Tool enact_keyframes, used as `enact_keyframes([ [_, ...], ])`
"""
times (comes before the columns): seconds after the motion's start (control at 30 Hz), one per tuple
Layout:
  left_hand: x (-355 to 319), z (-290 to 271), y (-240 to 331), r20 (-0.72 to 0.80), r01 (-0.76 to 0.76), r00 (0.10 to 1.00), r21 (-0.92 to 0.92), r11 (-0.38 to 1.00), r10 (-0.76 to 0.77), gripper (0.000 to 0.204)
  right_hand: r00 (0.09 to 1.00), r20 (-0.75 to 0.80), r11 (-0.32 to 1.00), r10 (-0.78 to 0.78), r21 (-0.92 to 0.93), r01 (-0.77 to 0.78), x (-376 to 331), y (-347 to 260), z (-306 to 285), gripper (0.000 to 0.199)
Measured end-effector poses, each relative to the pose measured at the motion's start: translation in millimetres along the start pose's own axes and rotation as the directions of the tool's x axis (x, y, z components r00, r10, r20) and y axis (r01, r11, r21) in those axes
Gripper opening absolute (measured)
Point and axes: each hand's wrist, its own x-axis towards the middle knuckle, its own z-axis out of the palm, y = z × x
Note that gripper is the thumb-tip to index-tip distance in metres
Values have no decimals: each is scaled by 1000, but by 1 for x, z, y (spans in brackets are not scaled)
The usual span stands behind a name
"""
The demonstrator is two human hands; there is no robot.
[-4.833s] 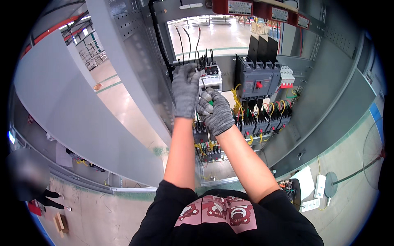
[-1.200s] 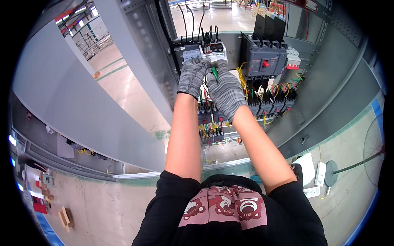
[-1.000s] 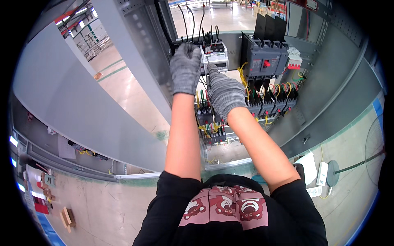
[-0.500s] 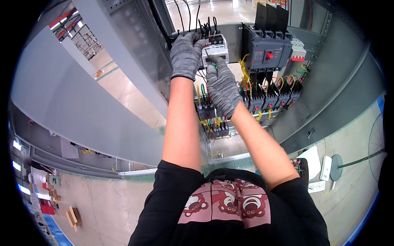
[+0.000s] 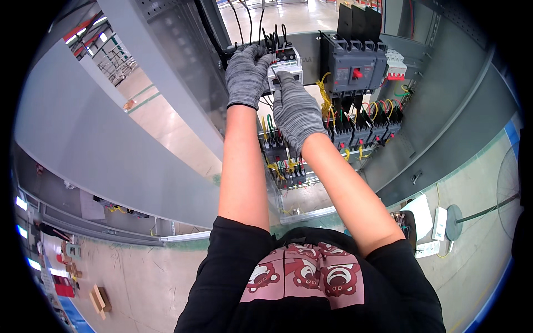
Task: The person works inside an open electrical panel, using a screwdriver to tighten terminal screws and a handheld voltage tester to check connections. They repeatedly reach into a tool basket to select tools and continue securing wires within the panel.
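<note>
My left hand (image 5: 246, 75), in a grey knit glove, is closed at the upper left of a white meter-like module (image 5: 291, 73) with black terminals on top. Its fingertips pinch by a black wire (image 5: 262, 25) that runs down behind the glove; the pinch itself is partly hidden. My right hand (image 5: 298, 108), gloved alike, is wrapped round a screwdriver (image 5: 275, 72), whose thin shaft points up toward the module's terminals. The glove covers its handle. Short black wire loops (image 5: 276, 36) rise from the terminals.
A large grey circuit breaker (image 5: 355, 66) with a red switch sits right of the module, beside a small white breaker (image 5: 395, 65). Smaller breakers (image 5: 363, 133) with coloured wires are below. A grey cabinet panel (image 5: 105, 144) curves along the left. A fan (image 5: 454, 222) stands at right.
The view has shifted slightly, moving the cabinet a little left. My right hand has turned, and the green part of the screwdriver is now covered. My left hand keeps its place at the terminals.
</note>
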Motion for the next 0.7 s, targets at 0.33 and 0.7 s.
enact_keyframes([
  [0.33,-4,0,12,-15,8,1000,7,1000,-8,30,946,296,292,132,901,-322,10,24,18,25],
  [0.7,-7,-7,14,-58,-33,998,83,996,38,31,816,577,-803,-34,470,-366,6,-10,11,19],
])
